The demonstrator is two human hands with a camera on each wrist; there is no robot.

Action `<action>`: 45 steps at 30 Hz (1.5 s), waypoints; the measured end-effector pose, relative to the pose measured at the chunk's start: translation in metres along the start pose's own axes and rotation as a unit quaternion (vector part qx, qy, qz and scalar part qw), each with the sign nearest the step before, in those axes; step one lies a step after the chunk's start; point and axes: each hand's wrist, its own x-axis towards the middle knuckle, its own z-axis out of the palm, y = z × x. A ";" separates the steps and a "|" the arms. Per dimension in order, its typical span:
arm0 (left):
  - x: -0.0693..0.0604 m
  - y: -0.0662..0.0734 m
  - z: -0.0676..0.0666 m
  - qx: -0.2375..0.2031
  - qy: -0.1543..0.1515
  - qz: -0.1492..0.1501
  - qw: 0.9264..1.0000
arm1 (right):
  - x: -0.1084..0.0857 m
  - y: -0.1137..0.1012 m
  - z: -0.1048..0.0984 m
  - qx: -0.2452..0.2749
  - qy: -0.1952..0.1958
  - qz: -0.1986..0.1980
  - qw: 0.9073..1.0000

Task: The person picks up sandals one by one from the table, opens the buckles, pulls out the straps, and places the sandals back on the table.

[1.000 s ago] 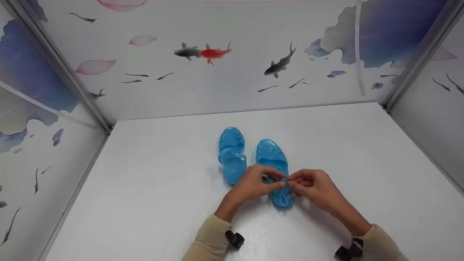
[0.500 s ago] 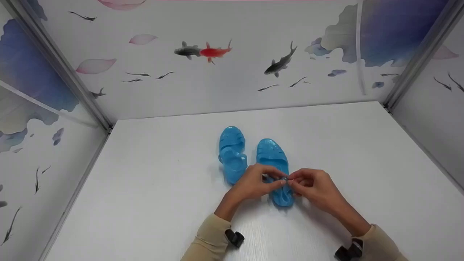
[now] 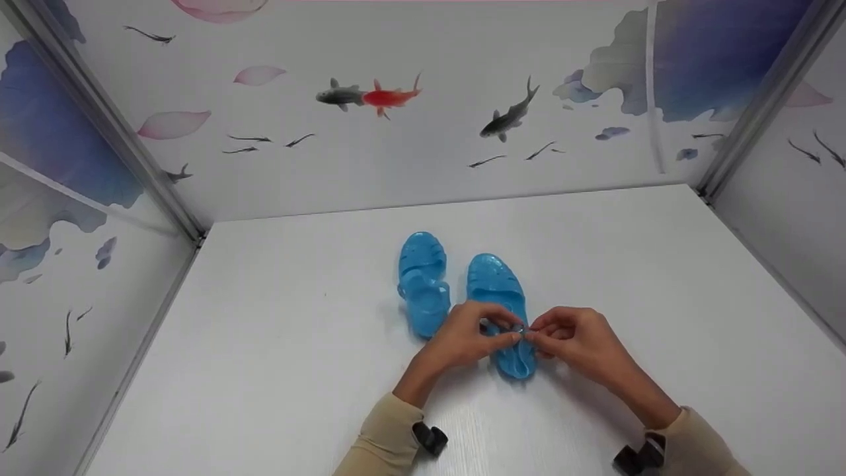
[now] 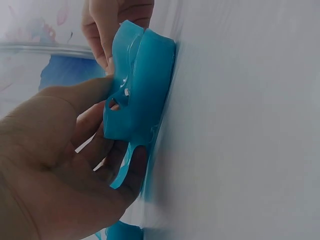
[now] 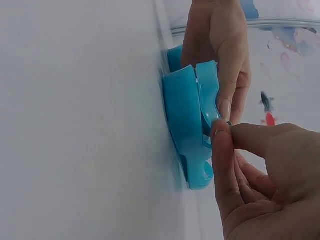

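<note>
Fingers (image 5: 225, 170) of both hands (image 3: 466, 335) (image 3: 585, 340) pinched on sandal strap (image 5: 208, 90)

A white table (image 3: 264, 370) fills the lower part of the head view, its surface shining softly near the bottom centre. A pale back wall (image 3: 410, 165) spans the top, printed with dark fish (image 3: 507, 120), a red fish (image 3: 390, 98), pink petals (image 3: 175, 124) and, at upper right, a blue-violet leaf (image 3: 727, 59). Printed side walls (image 3: 139, 271) flank the table at left and right; grey metal posts (image 3: 114, 119) mark both back corners.
</note>
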 end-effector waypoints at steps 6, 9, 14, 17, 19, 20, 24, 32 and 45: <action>0.001 0.000 0.000 0.013 -0.005 0.017 1.000 | -0.001 0.000 -0.006 0.010 -0.026 -0.003 1.000; 0.001 0.000 -0.001 0.017 -0.009 0.022 1.000 | -0.001 0.000 -0.006 0.014 -0.024 -0.010 1.000; 0.001 0.001 -0.001 0.017 -0.012 0.022 1.000 | -0.002 0.000 -0.001 0.003 -0.011 -0.025 1.000; 0.001 0.001 0.000 0.017 -0.008 0.021 1.000 | -0.001 0.001 0.002 -0.001 -0.005 -0.027 1.000; 0.001 0.001 0.000 0.017 -0.006 0.021 1.000 | -0.001 0.002 0.003 0.000 -0.001 -0.028 1.000; 0.001 0.001 0.000 0.017 -0.004 0.021 1.000 | 0.000 0.002 0.004 0.002 0.000 -0.027 1.000; 0.001 0.001 0.001 0.014 -0.002 0.021 1.000 | 0.001 0.004 0.005 0.007 -0.001 -0.029 1.000; 0.001 0.001 0.003 0.007 -0.003 0.010 1.000 | 0.002 0.001 -0.007 0.000 -0.038 -0.003 0.999; 0.002 0.000 0.003 0.006 0.002 0.004 1.000 | 0.001 0.003 0.004 -0.008 -0.013 -0.033 0.999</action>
